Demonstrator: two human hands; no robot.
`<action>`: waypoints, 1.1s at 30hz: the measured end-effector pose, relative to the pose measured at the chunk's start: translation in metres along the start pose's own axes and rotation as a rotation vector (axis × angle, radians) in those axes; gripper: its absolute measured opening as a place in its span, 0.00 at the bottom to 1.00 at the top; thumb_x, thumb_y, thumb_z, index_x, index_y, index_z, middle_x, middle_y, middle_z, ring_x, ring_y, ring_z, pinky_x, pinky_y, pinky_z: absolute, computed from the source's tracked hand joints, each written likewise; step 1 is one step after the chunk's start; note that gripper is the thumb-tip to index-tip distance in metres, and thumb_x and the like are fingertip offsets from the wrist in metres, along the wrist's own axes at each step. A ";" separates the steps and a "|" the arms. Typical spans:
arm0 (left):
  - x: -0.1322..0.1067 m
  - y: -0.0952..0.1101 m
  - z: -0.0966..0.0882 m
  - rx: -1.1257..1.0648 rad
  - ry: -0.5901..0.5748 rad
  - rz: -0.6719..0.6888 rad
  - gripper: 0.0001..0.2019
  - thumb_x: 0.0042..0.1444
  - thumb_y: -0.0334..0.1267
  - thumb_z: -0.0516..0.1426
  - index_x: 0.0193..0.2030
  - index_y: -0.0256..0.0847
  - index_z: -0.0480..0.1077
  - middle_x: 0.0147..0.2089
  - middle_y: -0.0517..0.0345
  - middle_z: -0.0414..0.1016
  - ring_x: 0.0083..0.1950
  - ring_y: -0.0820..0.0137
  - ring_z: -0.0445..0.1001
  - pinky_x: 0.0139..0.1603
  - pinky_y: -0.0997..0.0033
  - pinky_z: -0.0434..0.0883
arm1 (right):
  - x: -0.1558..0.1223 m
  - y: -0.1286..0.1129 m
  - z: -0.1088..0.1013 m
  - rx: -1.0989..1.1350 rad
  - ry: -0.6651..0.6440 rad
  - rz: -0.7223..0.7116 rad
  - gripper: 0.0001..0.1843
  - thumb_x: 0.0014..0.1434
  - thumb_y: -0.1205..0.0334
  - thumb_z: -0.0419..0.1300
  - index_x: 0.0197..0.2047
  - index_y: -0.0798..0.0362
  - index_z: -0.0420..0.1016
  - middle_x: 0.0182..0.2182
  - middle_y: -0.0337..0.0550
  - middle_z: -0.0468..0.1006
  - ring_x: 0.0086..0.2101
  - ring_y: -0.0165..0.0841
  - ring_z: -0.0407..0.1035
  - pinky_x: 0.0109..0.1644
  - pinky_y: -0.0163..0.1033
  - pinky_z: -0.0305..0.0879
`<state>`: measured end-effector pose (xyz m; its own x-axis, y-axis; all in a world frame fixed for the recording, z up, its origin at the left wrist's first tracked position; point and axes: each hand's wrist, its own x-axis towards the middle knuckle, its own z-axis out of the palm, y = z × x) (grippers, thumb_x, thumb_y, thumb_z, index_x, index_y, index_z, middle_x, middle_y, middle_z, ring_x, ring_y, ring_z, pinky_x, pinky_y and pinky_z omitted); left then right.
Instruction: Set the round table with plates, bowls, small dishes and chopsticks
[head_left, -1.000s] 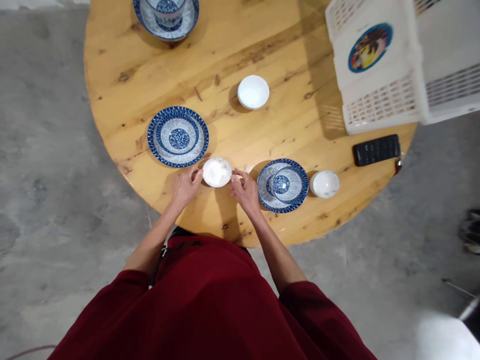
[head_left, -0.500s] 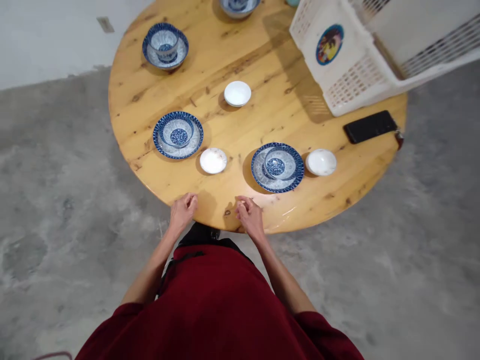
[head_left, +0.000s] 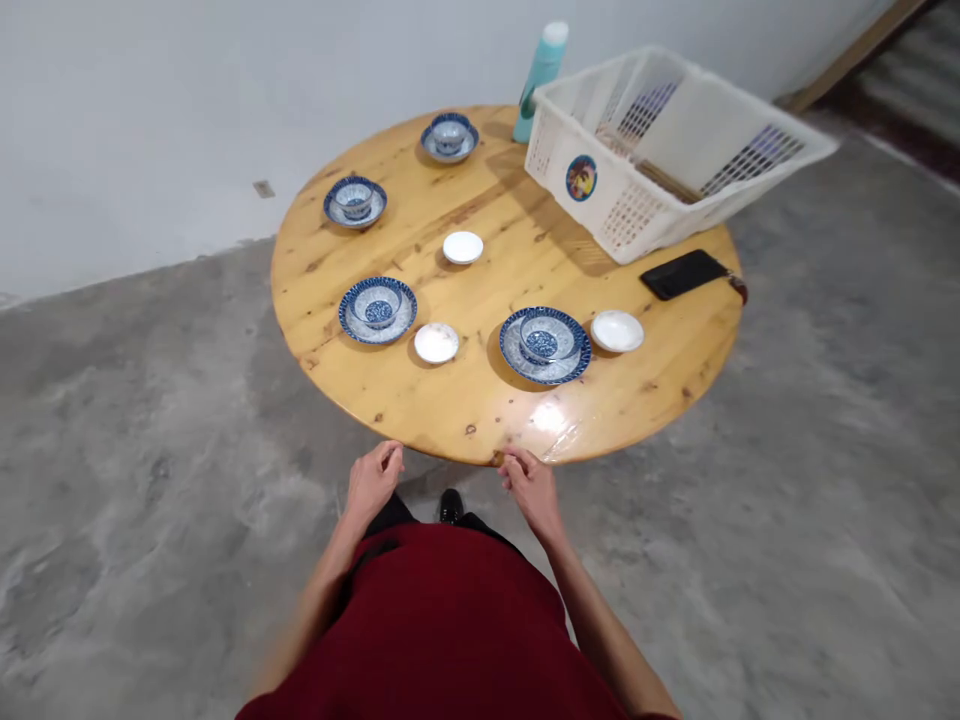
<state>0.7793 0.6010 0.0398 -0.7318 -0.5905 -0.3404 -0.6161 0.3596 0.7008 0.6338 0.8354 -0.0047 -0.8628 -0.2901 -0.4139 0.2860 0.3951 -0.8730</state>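
My left hand (head_left: 371, 483) hangs just off the near edge of the round wooden table (head_left: 480, 405), fingers curled loosely with nothing in them. My right hand (head_left: 531, 487) is at the table's near rim, fingers bent, also empty. Nearest on the table are a small white dish (head_left: 436, 342), a blue patterned plate with a bowl on it (head_left: 377, 307) to its left, and another such plate and bowl (head_left: 545, 344) to its right. A second white dish (head_left: 616, 331) lies beside that one.
A white plastic basket (head_left: 660, 160) stands at the back right, a teal bottle (head_left: 538, 80) behind it and a black phone (head_left: 683, 273) in front. Two more blue bowl sets (head_left: 355, 200) (head_left: 449, 136) and a white dish (head_left: 462, 247) lie farther back. Bare concrete floor surrounds the table.
Both hands let go of the small white dish and drew back off the table to its near edge. The view pulled back and up, showing the whole table.
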 end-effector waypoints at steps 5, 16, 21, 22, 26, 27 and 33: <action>0.012 -0.035 -0.057 0.032 0.008 0.038 0.19 0.63 0.50 0.48 0.47 0.45 0.77 0.34 0.57 0.83 0.34 0.65 0.81 0.39 0.69 0.72 | -0.008 0.002 0.038 -0.009 0.073 0.035 0.31 0.50 0.40 0.57 0.44 0.57 0.79 0.24 0.41 0.78 0.21 0.34 0.68 0.27 0.39 0.65; 0.043 -0.164 -0.226 0.001 0.107 -0.074 0.23 0.59 0.56 0.49 0.47 0.42 0.75 0.35 0.52 0.83 0.35 0.60 0.82 0.41 0.64 0.74 | -0.011 -0.075 0.195 0.103 0.141 -0.115 0.25 0.52 0.44 0.60 0.43 0.57 0.78 0.24 0.40 0.77 0.21 0.33 0.68 0.26 0.38 0.65; 0.084 -0.159 -0.264 0.038 0.054 -0.008 0.22 0.59 0.55 0.49 0.47 0.43 0.76 0.35 0.54 0.83 0.36 0.61 0.82 0.41 0.65 0.73 | -0.001 -0.102 0.213 0.153 0.215 -0.095 0.26 0.50 0.45 0.61 0.44 0.58 0.78 0.24 0.40 0.78 0.21 0.31 0.68 0.25 0.37 0.65; 0.096 -0.156 -0.268 0.038 0.045 0.017 0.23 0.59 0.55 0.49 0.47 0.43 0.76 0.35 0.54 0.83 0.36 0.61 0.82 0.42 0.65 0.73 | 0.006 -0.109 0.211 0.150 0.241 -0.107 0.26 0.50 0.46 0.60 0.44 0.58 0.79 0.24 0.40 0.78 0.21 0.31 0.68 0.25 0.36 0.65; 0.153 -0.138 -0.275 0.021 -0.021 0.114 0.23 0.59 0.56 0.50 0.48 0.43 0.76 0.35 0.54 0.83 0.36 0.62 0.82 0.42 0.65 0.73 | 0.053 -0.147 0.195 0.103 0.338 -0.197 0.21 0.51 0.52 0.60 0.41 0.59 0.80 0.23 0.40 0.78 0.21 0.29 0.68 0.24 0.34 0.65; 0.169 -0.133 -0.275 0.017 -0.040 0.130 0.23 0.59 0.56 0.51 0.48 0.43 0.76 0.35 0.54 0.84 0.36 0.61 0.83 0.42 0.66 0.73 | 0.070 -0.157 0.190 0.093 0.356 -0.211 0.20 0.51 0.54 0.59 0.41 0.59 0.80 0.23 0.40 0.78 0.20 0.29 0.68 0.24 0.34 0.64; 0.270 -0.093 -0.274 0.035 -0.147 0.236 0.21 0.60 0.55 0.51 0.46 0.43 0.76 0.34 0.55 0.83 0.35 0.61 0.82 0.41 0.65 0.74 | 0.192 -0.203 0.174 0.157 0.459 -0.111 0.12 0.52 0.66 0.58 0.39 0.60 0.78 0.23 0.42 0.78 0.19 0.27 0.68 0.22 0.31 0.62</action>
<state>0.7186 0.2101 0.0538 -0.8889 -0.3776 -0.2594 -0.4316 0.5008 0.7502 0.4831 0.5476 0.0483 -0.9761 0.1048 -0.1904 0.2104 0.2373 -0.9484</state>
